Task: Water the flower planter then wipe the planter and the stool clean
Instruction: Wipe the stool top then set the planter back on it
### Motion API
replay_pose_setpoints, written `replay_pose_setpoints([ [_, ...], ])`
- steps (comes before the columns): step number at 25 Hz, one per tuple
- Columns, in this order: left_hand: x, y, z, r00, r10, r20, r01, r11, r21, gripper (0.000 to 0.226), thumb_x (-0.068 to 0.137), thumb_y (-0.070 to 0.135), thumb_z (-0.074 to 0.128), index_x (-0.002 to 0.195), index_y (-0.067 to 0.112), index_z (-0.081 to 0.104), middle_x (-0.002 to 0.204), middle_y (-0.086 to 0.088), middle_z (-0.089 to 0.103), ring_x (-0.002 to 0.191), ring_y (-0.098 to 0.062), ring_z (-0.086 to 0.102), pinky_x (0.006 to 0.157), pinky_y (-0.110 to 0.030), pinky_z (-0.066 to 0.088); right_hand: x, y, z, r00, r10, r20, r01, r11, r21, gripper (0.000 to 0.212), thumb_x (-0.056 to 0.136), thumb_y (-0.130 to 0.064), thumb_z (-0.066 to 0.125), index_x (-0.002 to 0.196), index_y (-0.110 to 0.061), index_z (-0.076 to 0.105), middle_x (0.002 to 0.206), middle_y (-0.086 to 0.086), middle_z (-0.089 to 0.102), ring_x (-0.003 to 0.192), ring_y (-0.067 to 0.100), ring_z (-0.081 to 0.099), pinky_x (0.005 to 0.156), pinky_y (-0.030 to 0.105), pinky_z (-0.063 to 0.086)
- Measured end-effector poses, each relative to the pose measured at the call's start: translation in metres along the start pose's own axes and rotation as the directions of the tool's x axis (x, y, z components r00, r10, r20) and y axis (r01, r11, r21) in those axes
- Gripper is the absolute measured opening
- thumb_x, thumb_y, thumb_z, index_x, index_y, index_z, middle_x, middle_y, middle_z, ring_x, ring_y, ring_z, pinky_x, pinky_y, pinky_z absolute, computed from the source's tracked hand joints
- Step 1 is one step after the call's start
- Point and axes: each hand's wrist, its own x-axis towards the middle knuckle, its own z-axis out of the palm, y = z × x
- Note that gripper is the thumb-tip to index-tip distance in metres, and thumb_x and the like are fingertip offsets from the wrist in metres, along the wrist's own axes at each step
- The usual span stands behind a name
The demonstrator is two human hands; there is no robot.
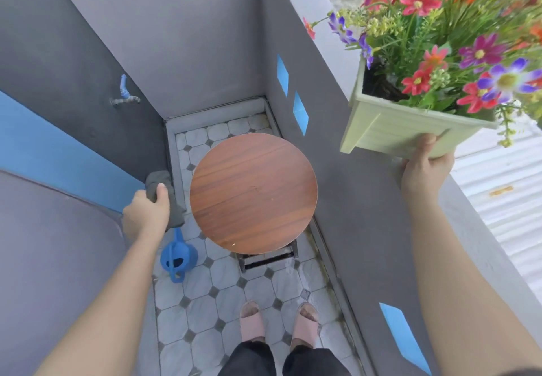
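Your right hand [425, 164] grips the pale green rectangular plastic flower planter [390, 123] from below, lifted beside the grey wall's top. Your left hand [146, 208] clutches a grey cloth [167, 197] left of the bare round wooden stool [253, 191]; small blue plastic watering can [177, 258] on the tiled floor [205, 317].

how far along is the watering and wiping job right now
Watering looks finished: the blue watering can stands on the floor tiles, out of both hands. In hand: the right hand holds the green planter up from underneath, off the stool, while the left hand has a grip on a grey cloth. Left: wiping the round wooden stool, whose top is bare; whether the planter was wiped cannot be told.
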Motion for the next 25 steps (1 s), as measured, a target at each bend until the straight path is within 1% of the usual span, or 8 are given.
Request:
replay_pose_setpoints([
  [4,-0.016,0.036,-0.009,0.995,0.076,0.066,-0.063,0.982,-0.176,0.03,0.082,0.037,0.045,0.091,0.01,0.053,0.093,-0.018,0.057,0.087,-0.037,0.052,0.067,-0.038,0.042,0.0,0.0,-0.001,1.0,-0.015,0.006,0.015,1.0,0.013,0.051,0.068,-0.08,0.059,0.098,-0.039,0.057,0.104,0.008,0.062,0.101,0.041,0.064,0.082,0.06,0.05],
  [8,-0.033,0.076,0.008,0.827,0.559,0.061,-0.55,0.782,0.293,0.036,0.092,0.026,0.048,0.126,0.015,0.046,0.109,-0.021,0.059,0.095,-0.042,0.058,0.068,-0.042,0.043,0.002,0.001,0.0,0.999,-0.047,-0.007,0.047,0.999,-0.005,0.04,0.07,-0.08,0.056,0.096,-0.05,0.059,0.101,0.005,0.062,0.103,0.044,0.063,0.082,0.061,0.052],
  [12,-0.062,0.074,0.049,0.817,0.491,0.301,-0.576,0.674,0.463,0.05,0.094,0.043,0.039,0.138,0.019,0.036,0.131,-0.014,0.048,0.117,-0.034,0.046,0.081,-0.045,0.045,0.001,-0.003,0.004,0.996,-0.085,-0.009,0.085,0.996,0.001,0.044,0.076,-0.068,0.054,0.097,-0.03,0.053,0.09,-0.001,0.059,0.084,0.018,0.058,0.072,0.045,0.05],
  [14,-0.052,0.073,0.056,0.745,0.631,0.215,-0.659,0.649,0.381,0.049,0.093,0.042,0.04,0.136,0.018,0.042,0.137,-0.013,0.048,0.122,-0.034,0.043,0.09,-0.049,0.041,0.002,0.0,0.004,0.996,-0.09,-0.018,0.09,0.996,-0.003,0.063,0.072,-0.078,0.054,0.1,-0.022,0.054,0.092,0.004,0.059,0.084,0.017,0.057,0.07,0.041,0.048],
  [17,-0.019,0.06,0.066,0.518,0.775,0.363,-0.854,0.445,0.268,0.049,0.096,0.047,0.029,0.142,0.033,0.033,0.155,0.004,0.025,0.142,-0.025,0.021,0.109,-0.056,0.019,0.001,0.001,0.006,0.997,-0.081,-0.01,0.081,0.997,0.01,0.06,0.068,-0.082,0.053,0.093,-0.028,0.052,0.082,-0.004,0.057,0.073,0.011,0.055,0.065,0.036,0.045],
  [19,-0.009,0.048,0.077,0.516,0.736,0.438,-0.857,0.438,0.273,0.05,0.097,0.049,0.018,0.146,0.039,0.018,0.156,0.011,0.011,0.145,-0.023,0.009,0.111,-0.058,0.01,0.001,0.002,0.006,0.996,-0.092,-0.018,0.092,0.996,0.009,0.054,0.07,-0.079,0.055,0.093,-0.03,0.052,0.082,-0.006,0.057,0.072,0.013,0.054,0.064,0.037,0.044],
  [22,-0.032,0.048,0.087,0.558,0.751,0.352,-0.829,0.495,0.259,0.054,0.094,0.045,0.012,0.145,0.033,0.025,0.155,0.004,0.026,0.142,-0.027,0.022,0.109,-0.051,0.024,0.003,0.003,0.005,0.996,-0.087,-0.019,0.088,0.996,0.003,0.051,0.073,-0.075,0.054,0.093,-0.027,0.052,0.083,0.004,0.054,0.073,0.02,0.052,0.063,0.037,0.043],
  [25,-0.079,0.048,0.101,0.475,0.822,0.313,-0.879,0.43,0.206,0.05,0.096,0.041,0.021,0.143,0.029,0.031,0.151,0.001,0.035,0.138,-0.028,0.032,0.107,-0.047,0.03,0.004,0.003,0.006,0.998,-0.065,-0.02,0.065,0.998,0.004,0.061,0.064,-0.085,0.054,0.092,-0.03,0.052,0.09,0.01,0.054,0.08,0.023,0.052,0.064,0.037,0.044],
])
